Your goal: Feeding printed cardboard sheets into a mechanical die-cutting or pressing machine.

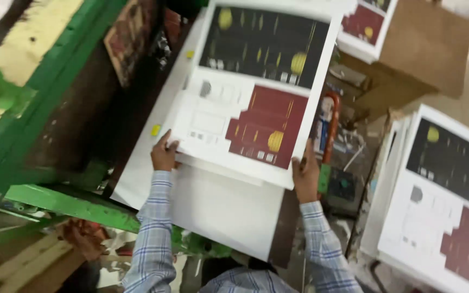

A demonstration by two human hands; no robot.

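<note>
A stack of printed sheets [256, 92] lies on the white board [213, 206] by the green frame [55, 198], long axis running away from the person, dark panel farthest. Its near edge is pinched at both corners by the left hand [164, 154] and right hand [306, 176]. Edges are best kept squared, with even pressure.

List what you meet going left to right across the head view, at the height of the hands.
Green machine frame → left hand → printed sheet held at its near edge → right hand → orange-handled tool → stack of printed sheets.
</note>
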